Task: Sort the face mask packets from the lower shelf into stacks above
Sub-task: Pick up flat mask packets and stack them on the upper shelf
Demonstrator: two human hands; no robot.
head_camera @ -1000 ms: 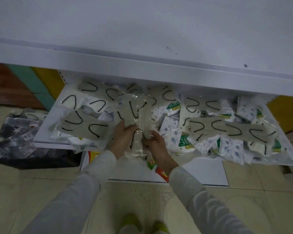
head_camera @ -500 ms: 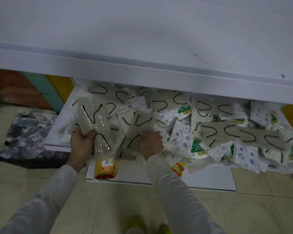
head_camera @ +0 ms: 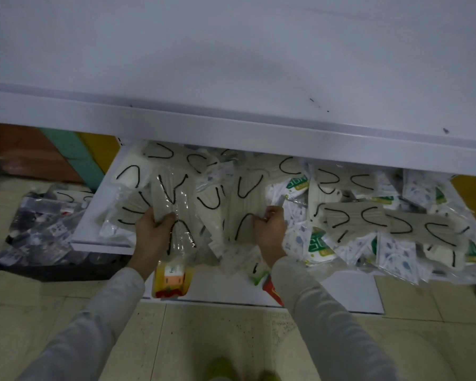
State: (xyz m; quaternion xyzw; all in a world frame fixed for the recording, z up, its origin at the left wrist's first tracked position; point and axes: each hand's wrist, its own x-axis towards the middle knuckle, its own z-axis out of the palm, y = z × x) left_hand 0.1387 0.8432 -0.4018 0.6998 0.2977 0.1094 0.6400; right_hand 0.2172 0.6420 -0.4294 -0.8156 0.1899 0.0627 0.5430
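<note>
Hands drawn apart: left hand (head_camera: 151,235) grips a clear mask packet (head_camera: 176,193), right hand (head_camera: 270,232) pinches a beige packet (head_camera: 245,202); upper shelf (head_camera: 231,125) overhangs the pile (head_camera: 368,215).

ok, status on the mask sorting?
Left hand grips a clear mask packet. Right hand grips a grey packet. Lower shelf crowded, loose packets overhang its edge.

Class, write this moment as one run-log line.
phase: picking | left hand: grips clear mask packet | right hand: pinches grey mask packet | site: lower shelf
</note>
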